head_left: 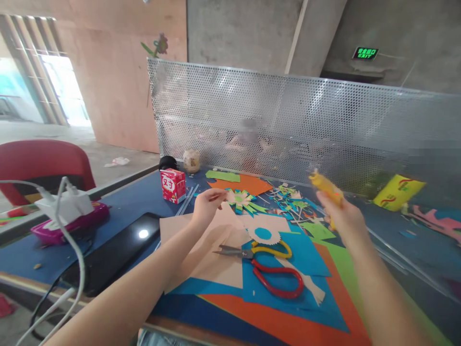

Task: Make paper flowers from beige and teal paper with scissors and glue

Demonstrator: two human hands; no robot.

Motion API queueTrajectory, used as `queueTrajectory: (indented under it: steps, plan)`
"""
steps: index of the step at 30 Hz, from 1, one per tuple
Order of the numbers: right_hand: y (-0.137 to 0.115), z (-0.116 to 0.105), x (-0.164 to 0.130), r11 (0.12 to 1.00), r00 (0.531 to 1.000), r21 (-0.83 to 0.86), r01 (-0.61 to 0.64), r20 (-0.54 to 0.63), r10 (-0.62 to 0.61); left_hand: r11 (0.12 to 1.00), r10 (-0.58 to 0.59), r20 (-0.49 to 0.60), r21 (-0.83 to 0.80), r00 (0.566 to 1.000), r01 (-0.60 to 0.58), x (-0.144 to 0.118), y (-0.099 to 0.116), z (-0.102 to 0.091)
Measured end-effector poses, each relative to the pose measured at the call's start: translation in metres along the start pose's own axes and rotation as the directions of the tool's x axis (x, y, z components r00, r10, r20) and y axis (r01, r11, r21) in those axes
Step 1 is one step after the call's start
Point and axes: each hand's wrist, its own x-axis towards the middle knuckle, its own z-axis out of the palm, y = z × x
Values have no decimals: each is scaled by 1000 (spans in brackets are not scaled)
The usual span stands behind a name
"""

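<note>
Roughly, left hand (209,202): grip pinched shut on the edge of a paper flower (242,199), held just above the worktop (137,202).
Right hand (344,216): fist closed around a yellow glue stick (326,185).
Stick axis: tilted, tip up and toward the flower.
Relation: flower lies left of the stick, well apart.
Scissors (266,266): flat on coloured paper, nearer the body, between both arms.

Scissors (266,266) lie on paper sheets (288,307), carton (173,185) behind left, screen (306,125) beyond.
</note>
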Motion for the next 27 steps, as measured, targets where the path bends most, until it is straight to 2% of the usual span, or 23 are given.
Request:
queueTrajectory:
  steps: [1, 3, 5, 7, 10, 13, 15, 16, 22, 27]
  plan:
    - [-6, 8, -8, 999, 999, -26, 31, 11, -30, 1000, -13, 13, -16, 1000, 13, -1, 1, 1]
    - [-17, 24, -24, 953, 976, -223, 208, -22, -218, 999, -43, 37, -32, 998, 44, -3, 2, 3]
    - [-25, 39, -39, 864, 933, -380, 330, -11, -361, 997, -69, 59, -34, 996, 71, -5, 5, 5]
    - [-28, 49, -49, 778, 875, -456, 431, 3, -484, 995, -92, 86, -29, 992, 94, -8, 10, 6]
    - [-25, 55, -55, 653, 772, -527, 544, 10, -635, 992, -120, 127, -18, 985, 124, -12, 17, 8]
    - [-22, 55, -55, 491, 630, -573, 656, 57, -775, 987, -155, 144, -12, 977, 158, -13, 16, 10]
    - [-22, 54, -55, 395, 545, -592, 702, 91, -833, 983, -179, 147, -12, 973, 183, -12, 13, 10]
    - [-22, 54, -55, 363, 521, -603, 710, 103, -847, 981, -190, 147, -13, 971, 194, -12, 12, 10]
    - [-24, 53, -55, 324, 485, -628, 708, 98, -869, 974, -220, 146, -19, 964, 225, -10, 10, 9]
    - [-25, 50, -55, 265, 416, -616, 742, 114, -902, 972, -228, 144, -27, 963, 234, -11, 12, 9]
